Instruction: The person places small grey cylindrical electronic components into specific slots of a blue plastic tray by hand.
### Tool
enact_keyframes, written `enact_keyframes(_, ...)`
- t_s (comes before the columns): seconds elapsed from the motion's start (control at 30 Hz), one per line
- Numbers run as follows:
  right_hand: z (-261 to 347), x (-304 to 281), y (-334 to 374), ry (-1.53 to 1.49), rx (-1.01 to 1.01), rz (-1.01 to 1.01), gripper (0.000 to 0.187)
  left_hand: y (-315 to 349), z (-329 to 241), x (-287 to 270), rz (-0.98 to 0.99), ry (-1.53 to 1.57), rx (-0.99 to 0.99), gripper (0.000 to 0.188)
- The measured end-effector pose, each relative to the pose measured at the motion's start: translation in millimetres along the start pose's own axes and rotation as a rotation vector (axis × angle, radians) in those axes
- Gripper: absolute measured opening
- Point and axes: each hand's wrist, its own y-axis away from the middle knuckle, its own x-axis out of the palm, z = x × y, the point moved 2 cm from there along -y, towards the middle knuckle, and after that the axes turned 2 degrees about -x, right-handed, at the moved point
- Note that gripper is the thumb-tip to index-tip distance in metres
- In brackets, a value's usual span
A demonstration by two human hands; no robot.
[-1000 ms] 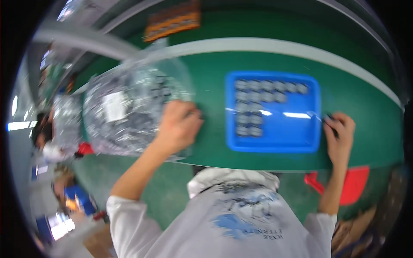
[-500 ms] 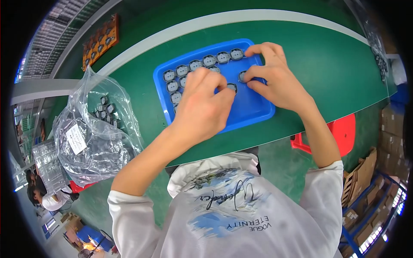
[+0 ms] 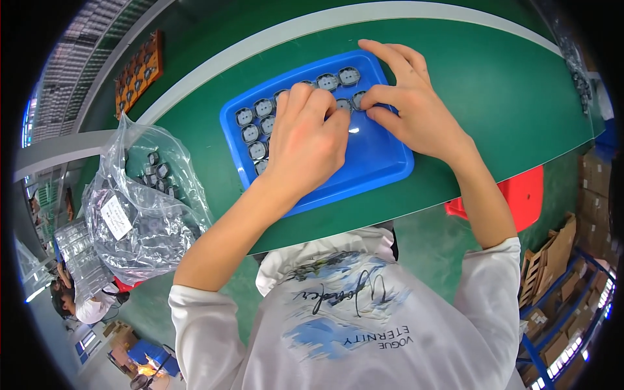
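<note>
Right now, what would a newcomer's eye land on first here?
First, the bright blue tray mid-picture on the green table, with small grey parts lined up along its far and left sides. The left hand hides some of them; the right hand has its fingertips at one. Then the clear plastic bag left of the tray, with dark parts showing inside.

**Blue on green, plus red**

The tray (image 3: 374,153) is bright solid blue, and the table (image 3: 494,97) is plain deep green with an off-white edge strip (image 3: 390,9). Little parts (image 3: 349,76): grey faces, darker rims. The bag (image 3: 153,231) is see-through with a white label (image 3: 116,217). Stool (image 3: 525,195) is loud red. Shirt (image 3: 351,325) is white with brushy blue splashes and black scrawl. Far rack (image 3: 139,75) looks orange, maybe brownish, tough angle.
</note>
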Motion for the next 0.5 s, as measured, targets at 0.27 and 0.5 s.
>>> enact_keyframes(0.27,-2.7,3.6,-1.7,-0.031,0.001,-0.005,0.013,-4.7,5.8,1.2,-0.043,0.012,-0.029,0.009)
enact_keyframes(0.5,-3.0,-1.6,4.8,0.002,0.040,-0.031,0.012,-11.6,8.2,-14.9,0.068,0.135,-0.110,0.017)
